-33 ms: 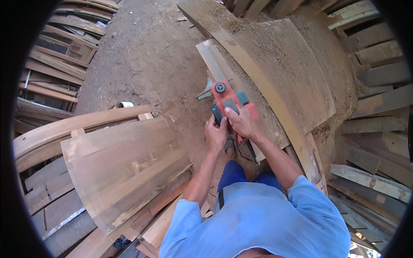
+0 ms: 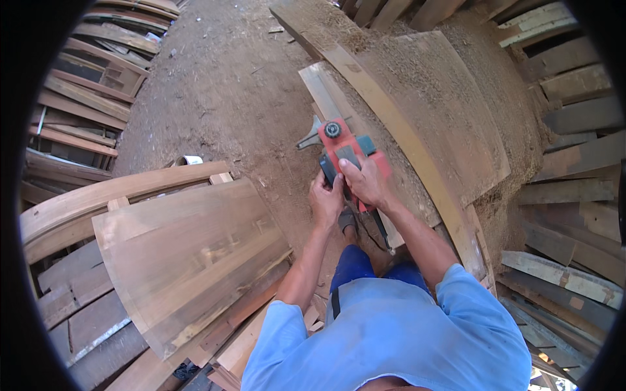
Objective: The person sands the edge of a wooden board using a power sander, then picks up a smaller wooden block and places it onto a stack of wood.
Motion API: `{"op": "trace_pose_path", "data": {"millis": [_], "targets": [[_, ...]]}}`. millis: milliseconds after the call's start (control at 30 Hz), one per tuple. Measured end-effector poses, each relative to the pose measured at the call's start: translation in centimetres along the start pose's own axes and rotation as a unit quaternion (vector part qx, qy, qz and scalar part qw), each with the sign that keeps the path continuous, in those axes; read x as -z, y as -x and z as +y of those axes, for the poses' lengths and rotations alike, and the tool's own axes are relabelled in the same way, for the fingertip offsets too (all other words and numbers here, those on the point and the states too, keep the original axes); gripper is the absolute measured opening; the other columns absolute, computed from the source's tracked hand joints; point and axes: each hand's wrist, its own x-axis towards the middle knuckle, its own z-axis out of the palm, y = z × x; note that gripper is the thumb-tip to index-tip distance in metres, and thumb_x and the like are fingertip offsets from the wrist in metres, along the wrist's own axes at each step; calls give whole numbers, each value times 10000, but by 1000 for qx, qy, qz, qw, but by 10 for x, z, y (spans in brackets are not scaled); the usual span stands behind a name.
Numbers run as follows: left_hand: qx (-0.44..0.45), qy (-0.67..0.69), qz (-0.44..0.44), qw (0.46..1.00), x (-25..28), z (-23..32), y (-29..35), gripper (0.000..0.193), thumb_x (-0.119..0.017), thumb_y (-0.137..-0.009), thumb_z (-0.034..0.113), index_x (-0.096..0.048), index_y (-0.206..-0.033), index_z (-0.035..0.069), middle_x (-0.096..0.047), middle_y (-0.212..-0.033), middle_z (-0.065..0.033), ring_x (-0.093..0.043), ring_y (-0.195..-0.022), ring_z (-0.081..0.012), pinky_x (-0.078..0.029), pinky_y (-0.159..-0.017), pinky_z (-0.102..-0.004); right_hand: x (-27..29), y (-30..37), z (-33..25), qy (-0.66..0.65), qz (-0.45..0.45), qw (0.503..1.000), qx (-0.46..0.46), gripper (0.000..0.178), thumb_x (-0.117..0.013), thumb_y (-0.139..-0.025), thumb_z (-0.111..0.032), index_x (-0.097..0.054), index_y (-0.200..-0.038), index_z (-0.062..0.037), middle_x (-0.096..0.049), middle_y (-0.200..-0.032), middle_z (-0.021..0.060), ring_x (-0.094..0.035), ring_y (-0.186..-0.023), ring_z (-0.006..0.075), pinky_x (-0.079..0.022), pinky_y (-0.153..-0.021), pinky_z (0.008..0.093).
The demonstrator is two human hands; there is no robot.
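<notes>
A red electric planer (image 2: 344, 153) with a black round knob and a grey metal side fence (image 2: 310, 135) sits on a narrow pale wooden board (image 2: 317, 85). My right hand (image 2: 366, 186) is wrapped round its rear handle, thumb on top. My left hand (image 2: 326, 199) grips the black part at the tool's left side, its fingers partly hidden. A dark cord trails from the planer's back end toward my legs. Under the planer most of the board's surface is hidden.
Right of the planer a long curved plank (image 2: 401, 133) stands on a larger wooden sheet (image 2: 450, 117) strewn with shavings. At left, a wide panel (image 2: 195, 254) lies over stacked boards. Timber piles line both sides, and dirt floor (image 2: 222, 85) stretches ahead.
The planer and both my hands have slid very slightly forward along the board. My grip looks the same.
</notes>
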Motion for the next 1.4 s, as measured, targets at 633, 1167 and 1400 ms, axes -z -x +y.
{"op": "trace_pose_path", "data": {"millis": [633,1167,1400], "targets": [[-56,26,-9,998,21,10,-193,308,-675,-962,232,-703,-1105,-39,-723,-859,-43,-603,-737,-85,-500,-678,-284,-33,-198,-24,241,51,945,214,502,-514,-969,-467,-581,-1285,-83,-690,-943,269,-689,-869,432,-540,-759,491],[85,-51,-50,994,-7,-40,197,350,-668,-950,116,-637,-1275,-9,-712,-955,-79,-658,-878,-111,-543,-768,-282,33,186,52,-8,-59,997,-44,618,-558,-923,-512,-618,-1016,95,-647,-872,277,-664,-876,382,-504,-798,448],[96,79,-72,990,-18,-59,287,314,-665,-952,85,-642,-1254,2,-712,-967,-56,-652,-888,-112,-534,-747,-285,44,280,90,-12,-26,999,-37,547,-555,-933,-453,-593,-1128,57,-639,-927,230,-645,-853,301,-498,-765,410]]}}
